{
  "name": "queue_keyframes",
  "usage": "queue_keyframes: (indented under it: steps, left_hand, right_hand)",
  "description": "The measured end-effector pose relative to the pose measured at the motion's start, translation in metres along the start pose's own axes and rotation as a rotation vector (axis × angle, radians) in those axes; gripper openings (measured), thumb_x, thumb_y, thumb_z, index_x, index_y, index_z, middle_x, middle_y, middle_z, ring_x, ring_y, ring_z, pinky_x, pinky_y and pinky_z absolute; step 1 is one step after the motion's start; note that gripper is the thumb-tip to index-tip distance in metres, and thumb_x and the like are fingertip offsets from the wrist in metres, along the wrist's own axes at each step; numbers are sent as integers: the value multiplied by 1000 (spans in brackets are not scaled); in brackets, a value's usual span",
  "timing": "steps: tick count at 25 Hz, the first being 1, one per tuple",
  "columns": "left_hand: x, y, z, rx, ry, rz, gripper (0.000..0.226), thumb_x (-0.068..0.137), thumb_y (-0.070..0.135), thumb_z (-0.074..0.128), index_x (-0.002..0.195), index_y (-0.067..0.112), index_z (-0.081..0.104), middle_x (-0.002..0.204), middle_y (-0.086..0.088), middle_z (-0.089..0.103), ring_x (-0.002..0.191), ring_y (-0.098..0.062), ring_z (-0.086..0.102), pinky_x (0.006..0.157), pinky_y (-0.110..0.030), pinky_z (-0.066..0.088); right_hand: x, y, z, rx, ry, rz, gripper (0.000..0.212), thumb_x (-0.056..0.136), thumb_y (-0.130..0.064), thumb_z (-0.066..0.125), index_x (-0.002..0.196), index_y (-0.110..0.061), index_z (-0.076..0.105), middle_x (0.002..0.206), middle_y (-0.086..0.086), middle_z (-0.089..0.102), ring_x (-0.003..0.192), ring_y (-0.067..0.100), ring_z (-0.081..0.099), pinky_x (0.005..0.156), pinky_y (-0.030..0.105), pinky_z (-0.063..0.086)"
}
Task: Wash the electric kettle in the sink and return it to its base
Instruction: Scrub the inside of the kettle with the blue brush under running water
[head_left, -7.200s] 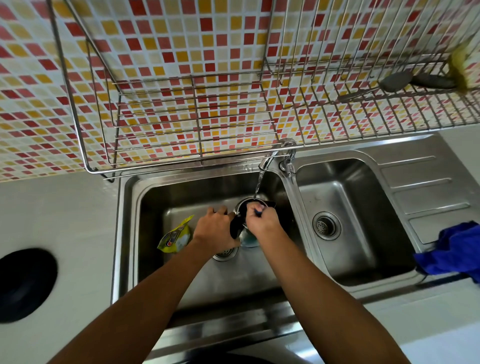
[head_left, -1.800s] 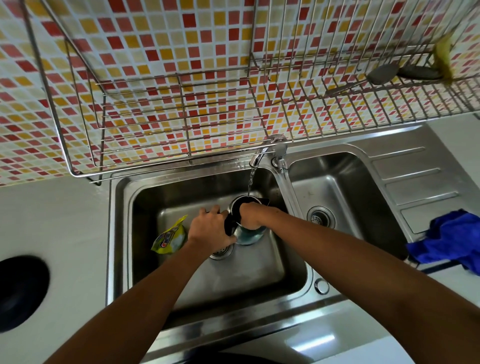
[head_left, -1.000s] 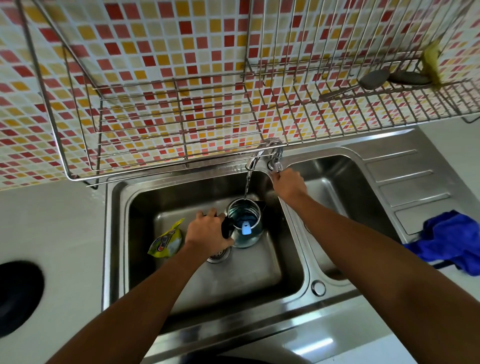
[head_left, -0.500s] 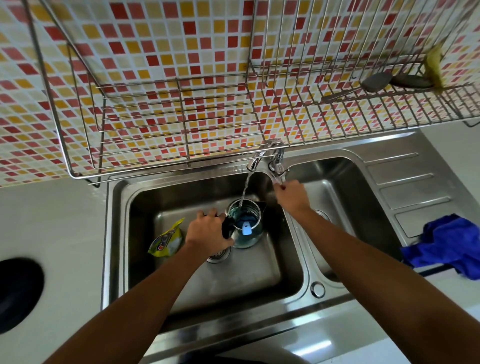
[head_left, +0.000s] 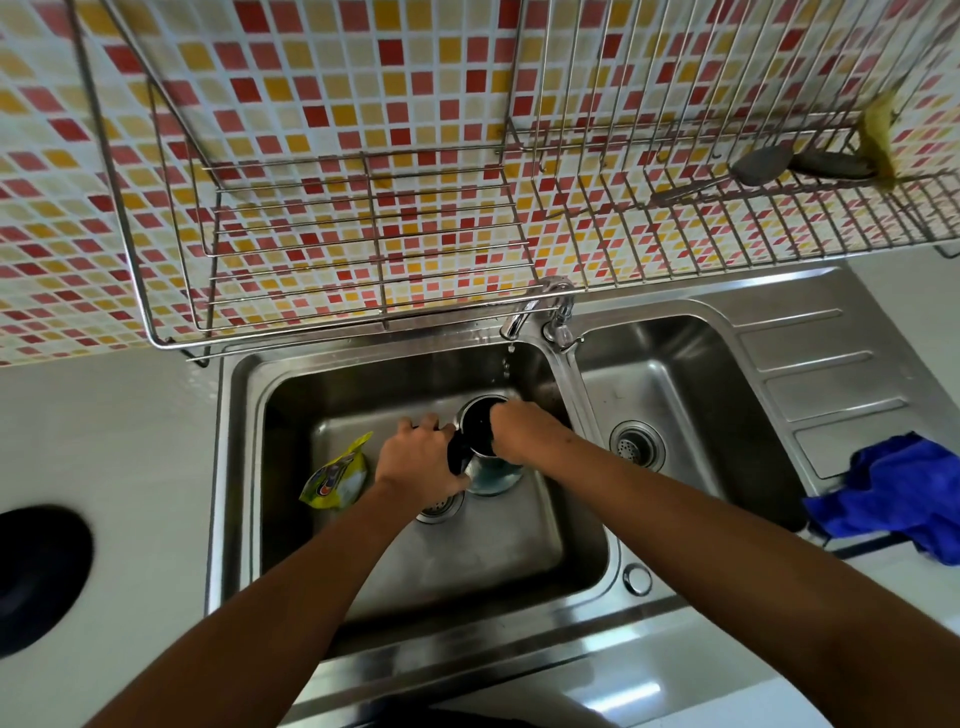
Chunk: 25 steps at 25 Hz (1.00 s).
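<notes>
The round steel electric kettle (head_left: 491, 475) stood upright toward the back right corner of the stainless sink's left basin (head_left: 493, 561). The left hand (head_left: 421, 460) gripped its black handle (head_left: 456, 460), and the right hand (head_left: 522, 431) curled over its rim.

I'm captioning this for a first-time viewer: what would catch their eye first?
The red, yellow and cream mosaic wall fills the top. Below it, in the left basin, the left hand grips the kettle while the right hand is at its mouth. A bright blue cloth lies at the far right.
</notes>
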<state>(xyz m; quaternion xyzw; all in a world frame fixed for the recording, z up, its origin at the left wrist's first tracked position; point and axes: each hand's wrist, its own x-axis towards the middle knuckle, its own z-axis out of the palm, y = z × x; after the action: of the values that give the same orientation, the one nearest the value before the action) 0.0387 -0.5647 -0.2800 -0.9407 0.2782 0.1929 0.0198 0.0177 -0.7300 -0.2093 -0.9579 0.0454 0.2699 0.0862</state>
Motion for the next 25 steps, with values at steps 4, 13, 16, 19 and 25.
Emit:
queue_keyframes:
  steps: [4,13,16,19,25]
  left_hand:
    - [-2,2,-3,-2,-5,-6,90,61,78,30,128,25,55,119,-4,59,112,-31,56,86,-45,53]
    - [-1,0,-1,-22,10,3,89,61,78,29,125,22,56,115,-5,61,110,-31,57,84,-45,53]
    - [0,0,1,-29,26,10,89,60,78,28,124,23,57,114,-4,61,111,-31,56,83,-46,52]
    - [0,0,0,-36,23,5,88,60,78,29,123,24,58,115,-4,62,111,-32,56,84,-47,52]
    - [-4,2,-4,-47,43,-4,84,63,75,34,125,23,58,116,-4,60,108,-32,58,87,-45,52]
  right_hand:
    - [7,-8,-5,-295,-63,10,31,92,-16,56,122,-9,63,126,11,62,113,29,61,87,37,49]
    - [12,-8,-13,-287,-85,-59,29,92,-18,55,119,-8,62,121,10,63,106,28,62,86,35,49]
    - [20,-13,-17,-175,-267,-71,29,93,-19,52,116,-5,63,119,11,64,102,29,61,91,37,48]
    - [26,-18,-12,-66,-150,-90,22,90,-17,54,103,-4,67,108,14,68,101,32,64,85,37,50]
    - [19,-14,-4,-124,-52,77,33,90,-25,59,120,-11,63,125,9,62,115,30,59,91,38,49]
